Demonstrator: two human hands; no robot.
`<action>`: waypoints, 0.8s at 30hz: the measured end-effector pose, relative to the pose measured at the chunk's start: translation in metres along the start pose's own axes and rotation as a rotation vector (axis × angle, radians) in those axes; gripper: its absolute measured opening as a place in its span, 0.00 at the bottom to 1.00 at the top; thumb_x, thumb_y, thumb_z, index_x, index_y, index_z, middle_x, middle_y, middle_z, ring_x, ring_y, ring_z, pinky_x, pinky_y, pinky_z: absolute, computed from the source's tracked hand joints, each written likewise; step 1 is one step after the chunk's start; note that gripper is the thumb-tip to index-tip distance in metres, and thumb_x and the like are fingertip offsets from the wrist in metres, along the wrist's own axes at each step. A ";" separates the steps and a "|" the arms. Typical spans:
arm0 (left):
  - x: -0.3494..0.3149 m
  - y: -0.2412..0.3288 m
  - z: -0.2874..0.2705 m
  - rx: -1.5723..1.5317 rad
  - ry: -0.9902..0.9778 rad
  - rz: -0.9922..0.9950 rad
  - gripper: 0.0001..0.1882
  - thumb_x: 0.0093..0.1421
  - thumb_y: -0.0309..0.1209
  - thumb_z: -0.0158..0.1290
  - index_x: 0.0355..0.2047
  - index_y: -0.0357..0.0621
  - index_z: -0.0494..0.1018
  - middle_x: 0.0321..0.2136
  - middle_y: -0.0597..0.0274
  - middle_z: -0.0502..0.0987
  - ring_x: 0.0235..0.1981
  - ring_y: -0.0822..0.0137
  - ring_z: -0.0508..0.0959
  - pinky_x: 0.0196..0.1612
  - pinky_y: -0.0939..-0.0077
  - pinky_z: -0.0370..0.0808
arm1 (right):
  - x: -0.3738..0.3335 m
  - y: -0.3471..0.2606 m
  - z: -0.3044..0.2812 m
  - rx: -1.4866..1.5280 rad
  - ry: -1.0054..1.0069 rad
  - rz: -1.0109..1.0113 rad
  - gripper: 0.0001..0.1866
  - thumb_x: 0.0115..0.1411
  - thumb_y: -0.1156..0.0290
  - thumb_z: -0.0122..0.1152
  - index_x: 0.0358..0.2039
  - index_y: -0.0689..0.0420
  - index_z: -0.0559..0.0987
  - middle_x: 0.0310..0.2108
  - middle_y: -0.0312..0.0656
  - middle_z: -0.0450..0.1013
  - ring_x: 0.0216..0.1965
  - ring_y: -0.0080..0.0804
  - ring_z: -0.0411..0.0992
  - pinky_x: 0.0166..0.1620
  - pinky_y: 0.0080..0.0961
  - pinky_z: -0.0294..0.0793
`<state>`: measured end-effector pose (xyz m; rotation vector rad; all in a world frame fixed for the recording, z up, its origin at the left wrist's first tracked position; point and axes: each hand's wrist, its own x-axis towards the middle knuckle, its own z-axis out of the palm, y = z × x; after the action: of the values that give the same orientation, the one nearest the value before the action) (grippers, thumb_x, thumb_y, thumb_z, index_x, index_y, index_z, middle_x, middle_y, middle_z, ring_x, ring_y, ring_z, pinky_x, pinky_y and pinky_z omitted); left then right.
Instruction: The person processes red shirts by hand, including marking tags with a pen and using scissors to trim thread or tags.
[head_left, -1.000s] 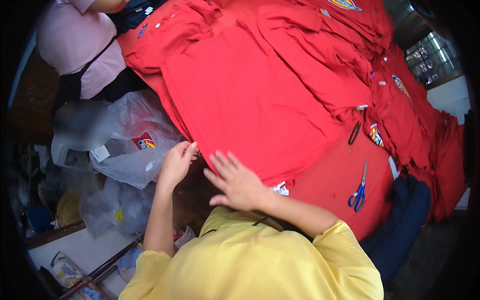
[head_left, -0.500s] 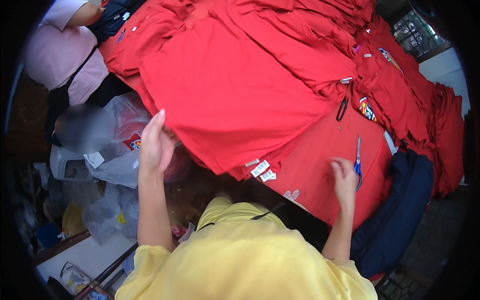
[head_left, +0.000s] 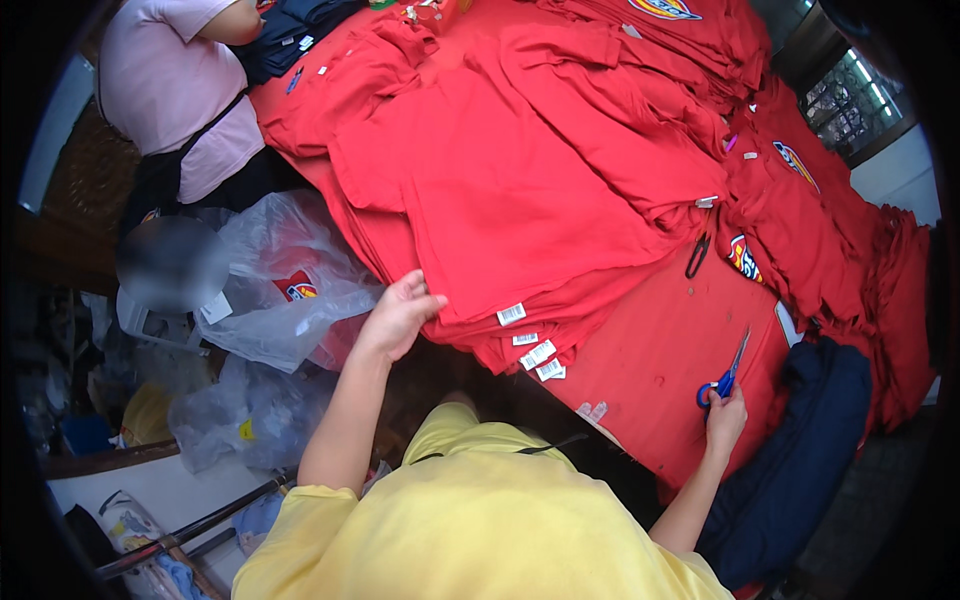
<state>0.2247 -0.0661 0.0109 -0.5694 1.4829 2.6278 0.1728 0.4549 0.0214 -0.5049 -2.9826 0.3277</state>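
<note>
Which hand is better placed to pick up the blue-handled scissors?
Right. The right hand already touches the handles of the blue-handled scissors, which lie on red cloth. The left hand is far off, at the edge of the red shirt stack.

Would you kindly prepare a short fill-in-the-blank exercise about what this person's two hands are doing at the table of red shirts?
1. The right hand grips a pair of scissors with ____ handles.
2. The left hand touches the edge of the stack of ____ shirts.
3. The clear plastic bags lie to the person's ____.
4. The dark blue garment hangs beside the ____ hand.

Missing words: blue; red; left; right
</note>
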 end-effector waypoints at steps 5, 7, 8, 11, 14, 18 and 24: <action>-0.019 0.008 0.024 0.647 0.129 0.033 0.11 0.55 0.27 0.58 0.37 0.35 0.75 0.33 0.58 0.77 0.35 0.68 0.77 0.38 0.73 0.72 | 0.018 0.009 -0.007 0.031 -0.160 0.104 0.18 0.53 0.71 0.62 0.43 0.66 0.73 0.21 0.45 0.74 0.22 0.36 0.75 0.28 0.33 0.73; -0.033 0.021 0.042 0.970 0.182 0.399 0.15 0.55 0.34 0.59 0.25 0.31 0.71 0.27 0.52 0.72 0.32 0.66 0.77 0.34 0.72 0.71 | 0.010 0.020 -0.009 0.471 -0.272 0.142 0.17 0.55 0.72 0.58 0.44 0.65 0.72 0.25 0.47 0.75 0.23 0.34 0.76 0.27 0.30 0.75; -0.037 0.021 0.041 0.942 0.077 0.533 0.16 0.57 0.35 0.57 0.27 0.31 0.72 0.30 0.52 0.73 0.33 0.67 0.77 0.36 0.70 0.71 | 0.008 0.019 -0.011 0.699 -0.327 0.152 0.16 0.57 0.73 0.56 0.45 0.65 0.71 0.27 0.49 0.76 0.23 0.33 0.76 0.26 0.29 0.76; -0.046 0.028 0.051 0.631 -0.302 0.268 0.19 0.66 0.37 0.47 0.51 0.35 0.66 0.42 0.59 0.74 0.41 0.72 0.75 0.40 0.73 0.74 | -0.030 -0.056 -0.030 1.184 -0.408 0.079 0.22 0.59 0.72 0.56 0.52 0.67 0.65 0.31 0.50 0.75 0.26 0.31 0.77 0.28 0.25 0.78; -0.027 0.035 0.062 0.044 -0.357 0.035 0.23 0.67 0.37 0.44 0.59 0.42 0.57 0.49 0.61 0.71 0.44 0.67 0.76 0.43 0.68 0.77 | -0.062 -0.113 -0.025 1.435 -0.583 -0.054 0.23 0.58 0.78 0.53 0.54 0.64 0.61 0.35 0.52 0.73 0.32 0.39 0.77 0.36 0.31 0.81; 0.029 0.039 0.021 -0.338 -0.143 0.034 0.21 0.68 0.36 0.41 0.57 0.41 0.57 0.53 0.55 0.68 0.54 0.59 0.71 0.53 0.56 0.72 | -0.103 -0.178 -0.006 1.438 -0.846 -0.207 0.25 0.55 0.83 0.53 0.53 0.63 0.61 0.37 0.47 0.70 0.36 0.38 0.77 0.41 0.31 0.79; 0.019 0.033 0.011 -0.155 -0.116 -0.151 0.20 0.63 0.30 0.47 0.55 0.42 0.62 0.51 0.56 0.70 0.51 0.61 0.73 0.53 0.60 0.70 | -0.142 -0.218 0.010 0.938 -0.827 -0.432 0.27 0.53 0.75 0.63 0.53 0.62 0.66 0.36 0.45 0.73 0.37 0.32 0.75 0.42 0.26 0.75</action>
<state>0.1962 -0.0767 0.0364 -0.5092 1.1641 2.6236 0.2367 0.2039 0.0526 0.4814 -2.9140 2.1157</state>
